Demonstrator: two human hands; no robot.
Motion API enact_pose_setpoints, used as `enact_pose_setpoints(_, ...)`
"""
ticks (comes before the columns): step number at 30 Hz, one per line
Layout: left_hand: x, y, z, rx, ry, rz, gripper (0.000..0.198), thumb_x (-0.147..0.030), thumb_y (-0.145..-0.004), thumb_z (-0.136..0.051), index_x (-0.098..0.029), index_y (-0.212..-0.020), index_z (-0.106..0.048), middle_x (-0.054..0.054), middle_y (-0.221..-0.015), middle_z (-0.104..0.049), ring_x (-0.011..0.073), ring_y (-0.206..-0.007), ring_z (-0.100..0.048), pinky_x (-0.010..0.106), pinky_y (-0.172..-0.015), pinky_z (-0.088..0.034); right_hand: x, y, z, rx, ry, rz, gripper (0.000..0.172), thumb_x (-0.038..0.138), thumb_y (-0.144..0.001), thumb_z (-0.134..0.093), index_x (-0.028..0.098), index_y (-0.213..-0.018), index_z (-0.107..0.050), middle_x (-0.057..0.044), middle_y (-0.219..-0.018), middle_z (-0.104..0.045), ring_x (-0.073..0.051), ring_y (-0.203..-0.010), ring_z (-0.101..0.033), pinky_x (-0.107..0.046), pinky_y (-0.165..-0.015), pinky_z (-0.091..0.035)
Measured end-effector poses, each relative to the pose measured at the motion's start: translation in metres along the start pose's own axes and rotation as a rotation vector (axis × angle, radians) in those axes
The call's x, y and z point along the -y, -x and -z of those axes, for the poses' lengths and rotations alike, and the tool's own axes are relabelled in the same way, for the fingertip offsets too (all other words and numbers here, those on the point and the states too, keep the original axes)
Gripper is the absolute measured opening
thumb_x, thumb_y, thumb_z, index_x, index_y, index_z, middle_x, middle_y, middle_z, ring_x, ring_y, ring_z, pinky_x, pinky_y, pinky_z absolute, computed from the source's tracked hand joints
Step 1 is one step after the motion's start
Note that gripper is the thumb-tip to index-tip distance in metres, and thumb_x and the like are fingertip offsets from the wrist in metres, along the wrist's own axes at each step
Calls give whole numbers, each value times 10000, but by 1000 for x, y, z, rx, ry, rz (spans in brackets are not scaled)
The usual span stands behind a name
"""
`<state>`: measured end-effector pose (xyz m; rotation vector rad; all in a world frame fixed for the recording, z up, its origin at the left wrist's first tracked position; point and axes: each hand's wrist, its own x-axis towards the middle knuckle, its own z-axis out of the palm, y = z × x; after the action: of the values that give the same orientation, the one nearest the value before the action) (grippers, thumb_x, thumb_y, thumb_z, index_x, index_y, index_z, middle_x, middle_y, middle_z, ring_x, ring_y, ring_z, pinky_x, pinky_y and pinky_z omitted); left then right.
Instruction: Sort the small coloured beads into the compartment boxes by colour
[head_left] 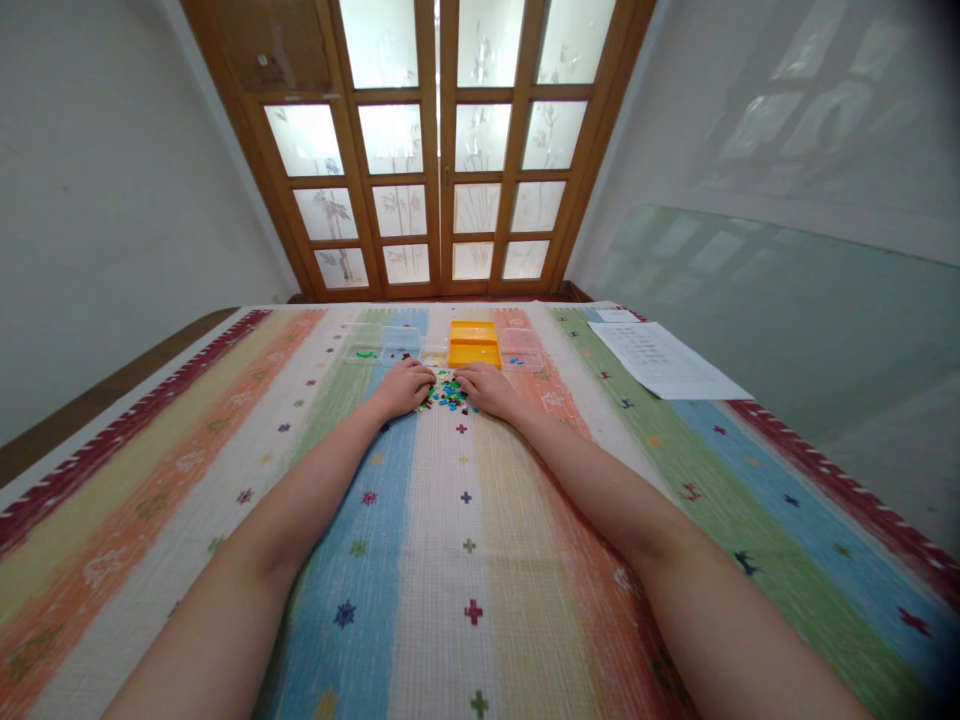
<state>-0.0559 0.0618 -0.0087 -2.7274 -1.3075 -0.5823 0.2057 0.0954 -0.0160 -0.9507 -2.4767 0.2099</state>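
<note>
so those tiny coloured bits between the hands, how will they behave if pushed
The coloured bits look tiny and loose in a heap, so probably light and prone to scatter. The woven cloth may snag them rather than let them slide.

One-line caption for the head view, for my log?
Left hand and right hand flank a pile of coloured pieces on a striped cloth, orange tray behind.
</note>
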Motion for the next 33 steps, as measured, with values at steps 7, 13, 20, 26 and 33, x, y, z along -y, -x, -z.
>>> enact_pose_setpoints(7,3,1,-1,21,23,-21,374,-218,-1024,-498,-260,-1217,-816,38,-1325,-769,265,-1191,-630,458,-1141,-453,-3,-1,-3,-15,0,12,353,303,-1142,-476,215,-1229,-806,-91,-1303,-770,-223,-1210,-685,-340,-1075,-476)
enact_pose_setpoints(13,2,1,0,7,27,-8,370,-214,-1041,-484,-239,-1204,-816,77,-1299,-762,261,-1186,-631,458,-1136,-455,-1,1,-1,-17,1,15,391,319,-1149,-442,205,-1222,-810,-100,-1297,-771,-232,-1206,-681,-360,-1075,-479)
enact_pose_setpoints(20,9,3,-1,-94,87,70,367,-245,-1065,-485,-227,-1275,-786,87,-1335,-741,269,-1229,-611,485,-1155,-463,0,2,0,-19,-11,24,416,327,-1152,-423,180,-1220,-807,-109,-1291,-772,-233,-1198,-681,-359,-1077,-477)
enact_pose_setpoints(26,22,7,0,-214,64,212,379,-240,-1058,-474,-208,-1280,-780,90,-1356,-732,275,-1285,-593,472,-1186,-453,0,1,0,1,2,0,399,324,-1147,-438,199,-1202,-813,-105,-1294,-771,-231,-1203,-677,-354,-1077,-472)
enact_pose_setpoints(33,44,13,-1,-264,14,402,397,-213,-1039,-453,-232,-1276,-771,77,-1355,-735,270,-1293,-614,467,-1189,-450,1,2,3,27,9,-12,400,323,-1147,-440,195,-1175,-818,-112,-1250,-781,-229,-1167,-682,-343,-1053,-469)
